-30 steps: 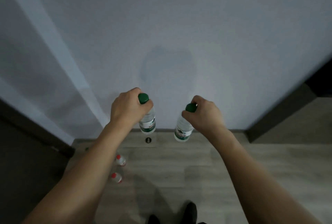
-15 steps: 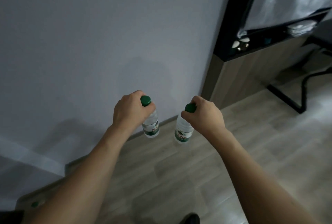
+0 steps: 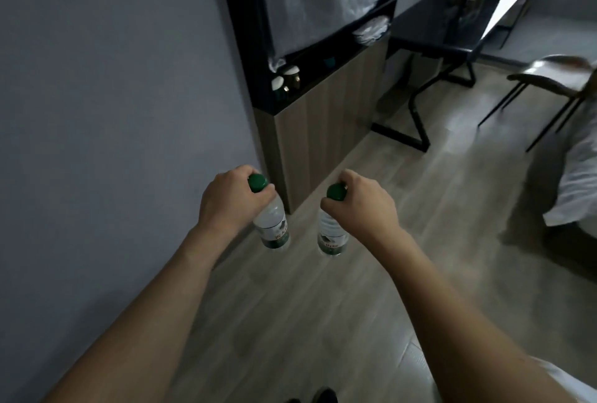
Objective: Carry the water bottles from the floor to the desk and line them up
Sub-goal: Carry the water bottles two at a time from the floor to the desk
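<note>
**Two bottles in hand, both off the floor**

So here's the setup: each hand has one water bottle, held up by the neck just under the green cap. The left hand (image 3: 231, 200) has its fingers curled round the top of the left bottle (image 3: 271, 225), and the right hand (image 3: 361, 205) grips the right bottle (image 3: 329, 234) the same way. Both bottles hang down, slightly tilted, clear plastic with a green-and-white label near the bottom. They're side by side, close but not touching, in the air over the wood floor (image 3: 323, 322), near the floor's left edge where it meets the grey wall (image 3: 113, 111).

Ahead on the left there's a wood-sided cabinet (image 3: 310, 131) against the wall with a few small jars (image 3: 286, 81) on its dark top. The dark desk (image 3: 433, 31) sits further back past it, well apart from the bottles. A chair (image 3: 549, 79) stands off to the right, and the edge of something white (image 3: 578, 189), bedding maybe.
</note>
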`<action>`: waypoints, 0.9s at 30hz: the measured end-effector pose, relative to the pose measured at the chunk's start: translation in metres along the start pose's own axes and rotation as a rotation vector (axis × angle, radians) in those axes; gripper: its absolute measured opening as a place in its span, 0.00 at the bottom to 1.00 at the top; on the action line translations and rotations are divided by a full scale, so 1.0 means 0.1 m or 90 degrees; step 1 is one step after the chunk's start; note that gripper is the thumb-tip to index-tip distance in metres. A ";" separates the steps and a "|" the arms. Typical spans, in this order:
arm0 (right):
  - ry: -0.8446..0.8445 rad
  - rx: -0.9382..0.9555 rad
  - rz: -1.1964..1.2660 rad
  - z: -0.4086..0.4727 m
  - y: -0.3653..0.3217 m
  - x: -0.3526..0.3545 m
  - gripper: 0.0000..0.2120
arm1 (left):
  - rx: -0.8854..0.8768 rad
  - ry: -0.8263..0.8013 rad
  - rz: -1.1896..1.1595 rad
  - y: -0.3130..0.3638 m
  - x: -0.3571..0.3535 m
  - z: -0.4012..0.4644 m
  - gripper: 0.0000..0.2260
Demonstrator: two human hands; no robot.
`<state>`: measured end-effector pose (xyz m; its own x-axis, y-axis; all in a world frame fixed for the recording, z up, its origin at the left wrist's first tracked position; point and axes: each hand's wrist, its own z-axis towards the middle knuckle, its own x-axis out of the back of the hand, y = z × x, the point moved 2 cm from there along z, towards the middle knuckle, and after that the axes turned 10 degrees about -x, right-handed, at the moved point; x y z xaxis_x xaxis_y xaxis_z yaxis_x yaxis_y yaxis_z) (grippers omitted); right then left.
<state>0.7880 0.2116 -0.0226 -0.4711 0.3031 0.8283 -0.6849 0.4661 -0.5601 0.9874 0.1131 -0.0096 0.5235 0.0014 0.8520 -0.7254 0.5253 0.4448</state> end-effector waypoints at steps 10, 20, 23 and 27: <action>0.096 -0.097 0.034 0.33 0.91 0.68 0.12 | -0.115 -0.065 -0.038 1.05 -0.64 0.68 0.09; 0.101 -0.159 0.013 1.29 1.63 0.99 0.11 | -0.156 -0.083 -0.056 1.63 -1.40 1.59 0.09; 0.119 -0.161 0.000 1.79 1.84 1.09 0.11 | -0.164 -0.077 -0.073 1.79 -1.73 2.05 0.09; 0.102 -0.153 -0.029 2.38 2.04 1.32 0.11 | -0.163 -0.092 -0.099 2.06 -2.02 2.69 0.08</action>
<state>0.4535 0.1487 -0.0310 -0.3362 0.3959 0.8545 -0.5427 0.6602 -0.5193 0.6117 -0.0082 -0.0163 0.5365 -0.2063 0.8183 -0.4963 0.7071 0.5036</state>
